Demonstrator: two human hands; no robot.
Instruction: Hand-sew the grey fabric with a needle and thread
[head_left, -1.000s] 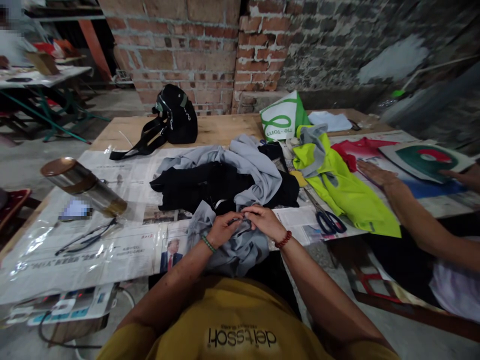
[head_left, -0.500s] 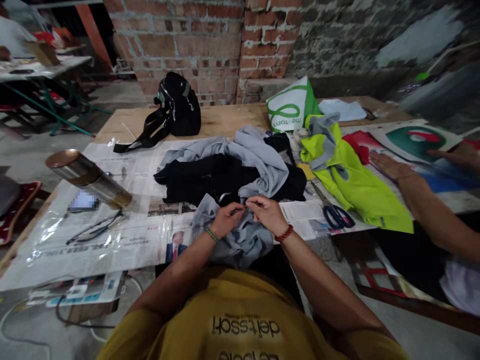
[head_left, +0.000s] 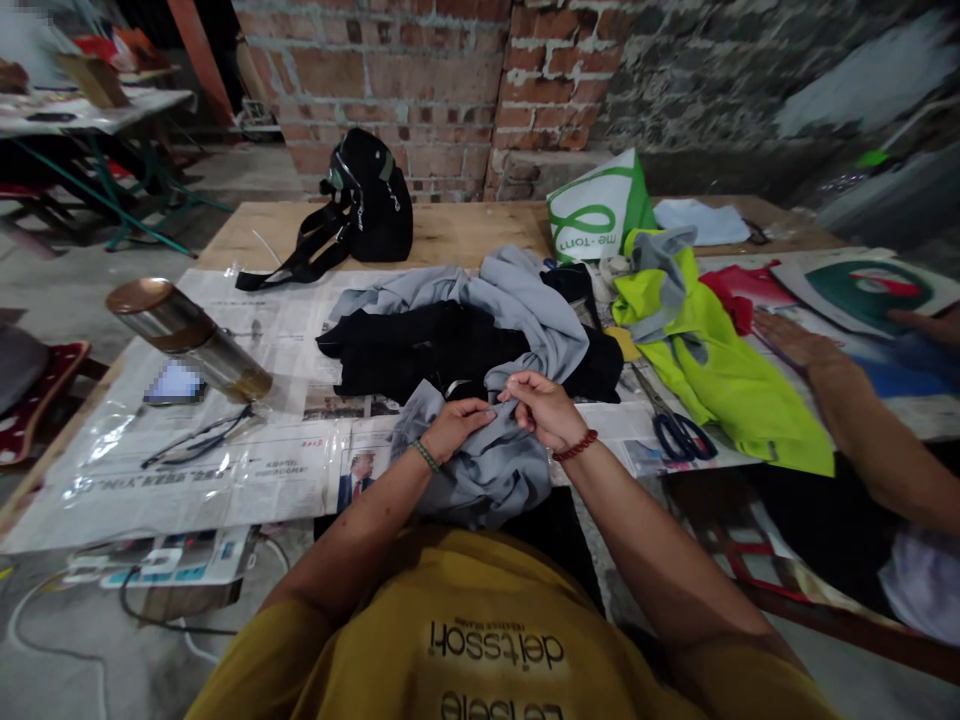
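Grey cloth [head_left: 491,485] lies bunched at the table's near edge, below both hands. My left hand [head_left: 459,427] pinches a fold of it between thumb and fingers, with a green bracelet at the wrist. Just right of it, my right hand [head_left: 549,412] is closed in a fingertip pinch above the cloth; whatever sits between those fingertips is too small to make out. Beyond the hands, a black garment [head_left: 420,350] lies in a heap, with more grey cloth [head_left: 544,320] draped over and behind it.
Scissors [head_left: 681,437] and a neon-yellow garment [head_left: 720,370] lie to the right, beside a co-worker's arm [head_left: 862,420]. At left stand a steel flask [head_left: 191,340] and glasses [head_left: 199,440]. A black bag [head_left: 371,200] and a green-white bag [head_left: 600,210] are at the back.
My right hand has risen slightly and drawn a little away from my left, its fingers still pinched. My left hand keeps its hold on the grey cloth. The view has shifted slightly left.
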